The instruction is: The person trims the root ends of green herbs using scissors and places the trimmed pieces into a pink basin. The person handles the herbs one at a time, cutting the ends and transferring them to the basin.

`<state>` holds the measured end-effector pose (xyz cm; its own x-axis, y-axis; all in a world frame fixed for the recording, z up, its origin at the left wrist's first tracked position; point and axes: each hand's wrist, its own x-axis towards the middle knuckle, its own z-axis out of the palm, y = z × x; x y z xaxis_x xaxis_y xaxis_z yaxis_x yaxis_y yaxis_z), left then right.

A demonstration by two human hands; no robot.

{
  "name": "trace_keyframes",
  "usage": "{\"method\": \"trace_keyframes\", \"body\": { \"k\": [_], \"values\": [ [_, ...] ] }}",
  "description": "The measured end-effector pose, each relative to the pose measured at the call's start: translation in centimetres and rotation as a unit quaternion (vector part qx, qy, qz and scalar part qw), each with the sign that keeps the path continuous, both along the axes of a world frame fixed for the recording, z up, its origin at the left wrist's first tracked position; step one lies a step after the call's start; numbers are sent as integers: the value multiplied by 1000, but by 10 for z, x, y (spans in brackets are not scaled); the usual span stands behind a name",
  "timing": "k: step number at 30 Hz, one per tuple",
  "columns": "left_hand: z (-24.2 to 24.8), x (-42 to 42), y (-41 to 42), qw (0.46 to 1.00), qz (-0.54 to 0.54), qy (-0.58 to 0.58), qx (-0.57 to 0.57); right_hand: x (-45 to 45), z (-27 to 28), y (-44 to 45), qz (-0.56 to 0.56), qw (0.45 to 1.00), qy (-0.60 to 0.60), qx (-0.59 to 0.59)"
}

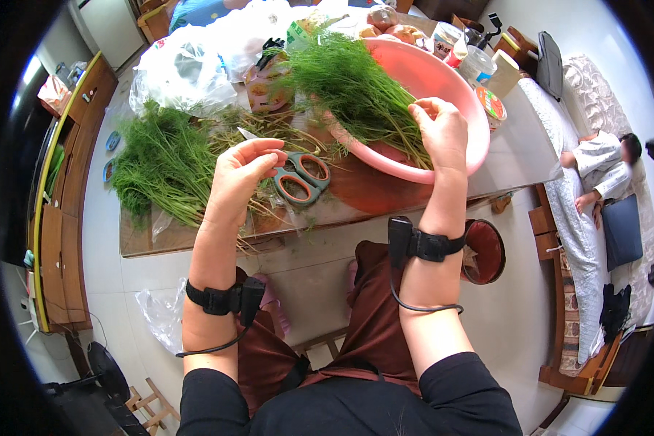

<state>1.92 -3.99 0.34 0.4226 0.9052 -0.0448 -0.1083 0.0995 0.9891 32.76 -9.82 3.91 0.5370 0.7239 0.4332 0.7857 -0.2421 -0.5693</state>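
Note:
My right hand (441,128) is raised over the pink plastic basin (482,109), at the stem ends of a green feathery herb bunch, likely dill or fennel (354,87). The bunch lies across the basin's left rim. Whether its thumb and fingertips pinch a stem cannot be told. My left hand (248,163) hovers left of the scissors (300,182), fingers curled, with nothing plainly visible in it. These scissors have grey and orange handles and lie on the table (349,185). A second pile of the herb (163,158) is at the left, beside loose trimmed stems (250,128).
White plastic bags (191,71) and a pink patterned packet (267,87) stand behind the herbs. Onions (403,34) and plastic tubs (477,64) are beyond the basin. A red bin (485,250) is on the floor. Another person (605,163) sits on the sofa at right.

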Motion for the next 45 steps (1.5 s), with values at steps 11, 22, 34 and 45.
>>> {"method": "trace_keyframes", "body": {
  "k": [11,22,34,45],
  "values": [
    [4,12,-5,1000,-13,-13,7,27,16,-27,101,852,457,233],
    [3,13,-5,1000,-7,-7,5,23,21,-29,92,835,485,243],
    [14,-46,17,982,172,-59,54,-122,50,-10,332,846,380,169],
    [22,-101,19,964,236,-114,43,-206,-23,38,321,931,-125,118]
  ]
}}
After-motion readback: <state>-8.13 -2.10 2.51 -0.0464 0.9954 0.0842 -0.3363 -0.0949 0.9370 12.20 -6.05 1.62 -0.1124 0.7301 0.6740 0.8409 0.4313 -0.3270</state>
